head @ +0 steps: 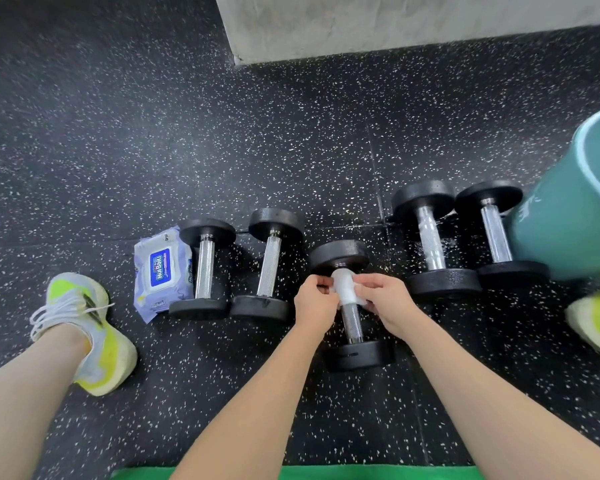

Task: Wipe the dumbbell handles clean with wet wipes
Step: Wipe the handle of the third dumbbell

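Several black dumbbells with chrome handles lie in a row on the speckled rubber floor. The middle dumbbell [352, 323] lies closest to me. A white wet wipe [345, 285] is wrapped round the upper part of its handle. My left hand [315, 303] pinches the wipe from the left and my right hand [385, 299] pinches it from the right. The handle's lower half shows bare below the wipe. A purple pack of wet wipes [161, 271] lies flat at the left end of the row, against the leftmost dumbbell [203, 268].
A teal bin [565, 216] stands at the right edge, touching the rightmost dumbbell [496, 233], with white wipes inside. My feet in white and yellow shoes [90, 327] flank the row. A grey concrete block [395, 22] stands at the back.
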Tool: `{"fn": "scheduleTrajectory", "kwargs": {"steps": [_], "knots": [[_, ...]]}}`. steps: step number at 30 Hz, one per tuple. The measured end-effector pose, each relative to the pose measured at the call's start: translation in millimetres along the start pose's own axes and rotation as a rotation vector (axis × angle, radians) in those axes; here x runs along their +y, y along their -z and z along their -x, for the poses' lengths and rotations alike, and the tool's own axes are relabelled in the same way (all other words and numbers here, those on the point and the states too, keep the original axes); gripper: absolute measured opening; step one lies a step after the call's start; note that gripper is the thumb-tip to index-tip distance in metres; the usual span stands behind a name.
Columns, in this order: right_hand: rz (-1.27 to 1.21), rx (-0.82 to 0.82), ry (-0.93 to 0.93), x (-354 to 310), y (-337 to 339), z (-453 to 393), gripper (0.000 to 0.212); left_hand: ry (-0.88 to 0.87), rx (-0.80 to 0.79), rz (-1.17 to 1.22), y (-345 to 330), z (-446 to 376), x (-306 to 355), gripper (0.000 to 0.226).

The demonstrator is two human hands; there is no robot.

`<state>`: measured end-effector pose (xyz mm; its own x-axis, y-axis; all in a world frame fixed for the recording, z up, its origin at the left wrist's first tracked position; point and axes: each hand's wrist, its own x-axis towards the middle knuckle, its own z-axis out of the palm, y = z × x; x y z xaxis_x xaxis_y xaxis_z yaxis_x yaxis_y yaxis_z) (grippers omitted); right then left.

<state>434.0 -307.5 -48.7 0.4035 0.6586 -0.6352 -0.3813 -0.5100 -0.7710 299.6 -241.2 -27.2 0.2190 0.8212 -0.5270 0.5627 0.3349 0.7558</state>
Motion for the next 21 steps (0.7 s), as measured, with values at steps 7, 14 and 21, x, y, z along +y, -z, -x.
{"fn": "scheduleTrajectory", "kwargs": {"steps": [7,14,21], "knots": [[0.173,-0.079,-0.058,4,14,16,0.016,0.047,-0.15,-0.121,9,18,-6,0.026],[0.371,-0.182,-0.055,3,25,35,0.011,0.062,-0.28,-0.295,13,38,-10,0.022],[0.521,-0.19,-0.012,-1,28,44,0.016,0.043,-0.229,-0.313,11,40,-12,0.018]]}}
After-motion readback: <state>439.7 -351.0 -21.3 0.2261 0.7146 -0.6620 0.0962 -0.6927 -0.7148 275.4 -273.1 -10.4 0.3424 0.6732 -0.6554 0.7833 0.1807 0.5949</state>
